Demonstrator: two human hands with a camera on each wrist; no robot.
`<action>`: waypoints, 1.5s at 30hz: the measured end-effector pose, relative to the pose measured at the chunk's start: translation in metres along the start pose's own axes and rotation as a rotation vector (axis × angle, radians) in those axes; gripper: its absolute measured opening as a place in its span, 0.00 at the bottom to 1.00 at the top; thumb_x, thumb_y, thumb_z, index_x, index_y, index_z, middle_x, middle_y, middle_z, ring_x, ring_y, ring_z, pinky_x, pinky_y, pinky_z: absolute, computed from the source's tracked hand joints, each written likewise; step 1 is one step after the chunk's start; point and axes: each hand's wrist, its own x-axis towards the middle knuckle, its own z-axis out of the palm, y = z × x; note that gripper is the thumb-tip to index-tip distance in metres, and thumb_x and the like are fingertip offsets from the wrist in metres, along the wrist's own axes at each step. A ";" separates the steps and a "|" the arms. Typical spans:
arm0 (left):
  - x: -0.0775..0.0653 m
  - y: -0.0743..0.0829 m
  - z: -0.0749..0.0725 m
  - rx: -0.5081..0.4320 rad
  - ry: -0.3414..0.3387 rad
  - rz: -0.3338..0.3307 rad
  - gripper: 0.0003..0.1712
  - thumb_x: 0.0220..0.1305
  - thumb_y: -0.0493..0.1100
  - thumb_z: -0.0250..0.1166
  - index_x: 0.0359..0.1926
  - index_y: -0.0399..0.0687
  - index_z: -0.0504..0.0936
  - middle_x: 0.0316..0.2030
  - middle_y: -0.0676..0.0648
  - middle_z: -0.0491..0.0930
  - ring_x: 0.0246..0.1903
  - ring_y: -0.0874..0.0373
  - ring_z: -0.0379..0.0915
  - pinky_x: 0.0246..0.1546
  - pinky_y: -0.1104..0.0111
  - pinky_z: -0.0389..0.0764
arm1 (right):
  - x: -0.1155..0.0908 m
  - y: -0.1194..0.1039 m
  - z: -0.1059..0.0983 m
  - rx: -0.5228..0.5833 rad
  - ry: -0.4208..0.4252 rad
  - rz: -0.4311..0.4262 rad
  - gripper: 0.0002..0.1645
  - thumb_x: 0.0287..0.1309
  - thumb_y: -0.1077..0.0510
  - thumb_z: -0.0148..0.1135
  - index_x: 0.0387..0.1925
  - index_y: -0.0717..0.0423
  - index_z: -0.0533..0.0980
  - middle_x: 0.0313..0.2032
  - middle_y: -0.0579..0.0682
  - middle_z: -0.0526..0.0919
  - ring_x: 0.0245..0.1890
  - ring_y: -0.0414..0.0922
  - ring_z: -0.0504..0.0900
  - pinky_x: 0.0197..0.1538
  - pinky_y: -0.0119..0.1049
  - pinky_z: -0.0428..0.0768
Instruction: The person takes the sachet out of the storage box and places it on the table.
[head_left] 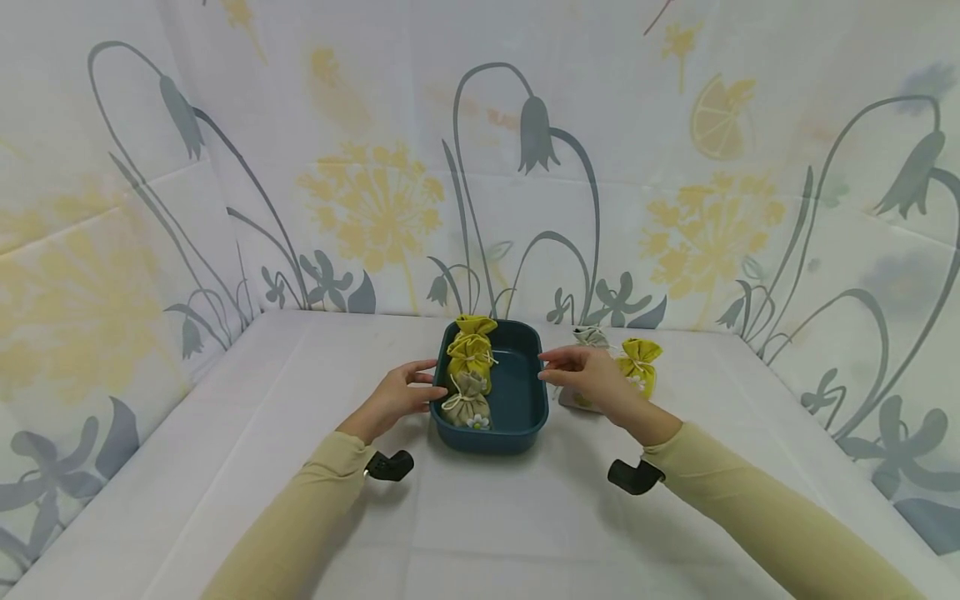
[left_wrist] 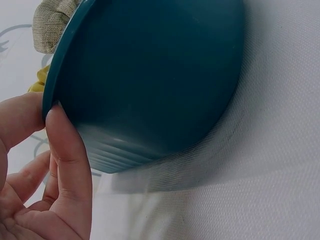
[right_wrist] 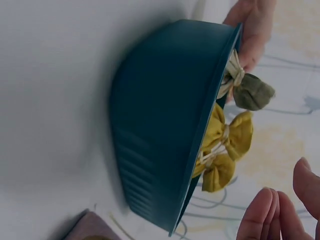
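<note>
A dark teal rectangular tub stands on the table with small drawstring pouches along its left side. Two are yellow, one at the back and another in front of it; nearest is a beige pouch with a white flower. My left hand pinches the tub's left rim, thumb against the outer wall and index finger over the edge. By the right rim hovers my right hand. Its fingers hold nothing and stay apart from the tub in the right wrist view.
Right of the tub, partly behind my right hand, stand a grey pouch and a yellow pouch with a white flower. A further pouch shows below the hand. A flower-patterned cloth hangs behind the white-covered table.
</note>
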 end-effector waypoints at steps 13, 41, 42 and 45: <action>0.003 -0.003 -0.001 -0.001 0.001 0.008 0.36 0.57 0.38 0.68 0.66 0.51 0.65 0.55 0.39 0.67 0.43 0.52 0.75 0.41 0.64 0.79 | 0.015 -0.021 0.030 -0.018 -0.224 -0.010 0.24 0.53 0.56 0.67 0.51 0.60 0.77 0.38 0.50 0.80 0.41 0.45 0.79 0.51 0.47 0.75; 0.002 -0.005 -0.002 -0.005 -0.008 0.020 0.36 0.57 0.39 0.67 0.66 0.50 0.65 0.54 0.38 0.69 0.45 0.51 0.74 0.43 0.64 0.78 | 0.046 -0.034 0.080 -0.031 -0.281 0.057 0.15 0.57 0.61 0.64 0.45 0.66 0.79 0.36 0.51 0.81 0.34 0.43 0.81 0.47 0.45 0.78; 0.002 -0.005 -0.002 -0.004 -0.007 0.018 0.36 0.57 0.39 0.67 0.66 0.50 0.65 0.54 0.38 0.69 0.45 0.52 0.74 0.43 0.64 0.78 | 0.045 -0.033 0.080 -0.017 -0.281 0.060 0.14 0.57 0.62 0.63 0.44 0.66 0.79 0.36 0.52 0.81 0.33 0.44 0.81 0.46 0.45 0.79; 0.003 -0.004 -0.001 -0.004 -0.004 0.013 0.36 0.57 0.39 0.67 0.66 0.50 0.65 0.55 0.38 0.68 0.44 0.52 0.74 0.43 0.64 0.78 | 0.044 -0.033 0.077 0.020 -0.282 0.055 0.14 0.58 0.63 0.62 0.44 0.68 0.78 0.36 0.53 0.81 0.34 0.44 0.81 0.46 0.45 0.79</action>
